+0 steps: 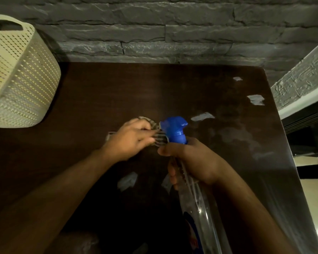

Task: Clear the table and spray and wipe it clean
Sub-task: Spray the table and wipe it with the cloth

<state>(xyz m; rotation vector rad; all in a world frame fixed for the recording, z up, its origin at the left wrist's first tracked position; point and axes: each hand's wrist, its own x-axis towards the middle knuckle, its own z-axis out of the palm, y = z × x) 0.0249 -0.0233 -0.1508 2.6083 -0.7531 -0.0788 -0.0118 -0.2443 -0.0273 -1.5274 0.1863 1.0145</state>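
Clear plastic shows nearest: the spray bottle (195, 208), held by its neck in the right hand (193, 160), fingers wrapped tight around it. Its blue spray head (174, 130) sits high above the table (99, 99), likely so it is ready for another squirt. Just past it, the left hand (130, 140) is closed on a striped cloth (159, 135) and presses it flat on the dark wood, which looks like the wiping part of the job. Shiny wet patches lie to the right, near the table's edge. Farther off, a cream basket (17, 76) stands at the left corner, out of the way, by the grey stone wall (154, 33).
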